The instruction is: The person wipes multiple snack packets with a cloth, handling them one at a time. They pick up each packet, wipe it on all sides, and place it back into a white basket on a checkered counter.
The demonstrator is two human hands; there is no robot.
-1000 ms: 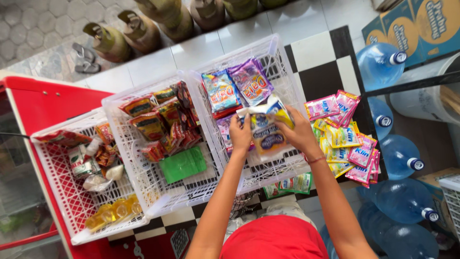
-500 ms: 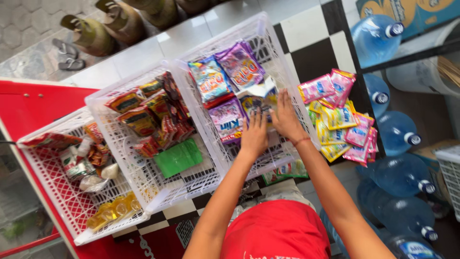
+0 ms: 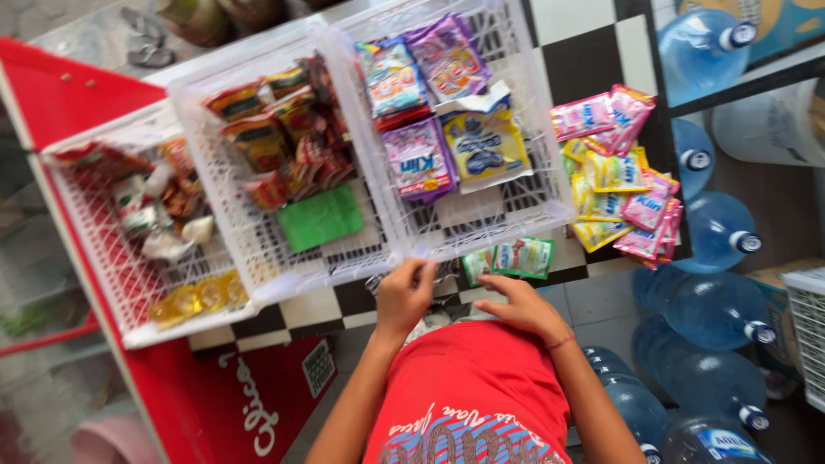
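Hands low at the near rim of the right-hand white plastic lattice basket [image 3: 550, 185]: left hand [image 3: 404, 296] rests against that rim with fingers curled together on nothing I can make out, while right hand [image 3: 524, 305] lies just below the same rim, fingers together and flat, tips touching the green-and-white sachets [image 3: 511, 258] that lie on the checkered counter under the basket's front edge. Inside that basket sit a white-and-blue powder packet [image 3: 483, 142] and a purple packet [image 3: 418, 159] side by side; pink and yellow sachets [image 3: 623, 176] are heaped just right of it, and blue water jugs [image 3: 713, 236] stand farther right.
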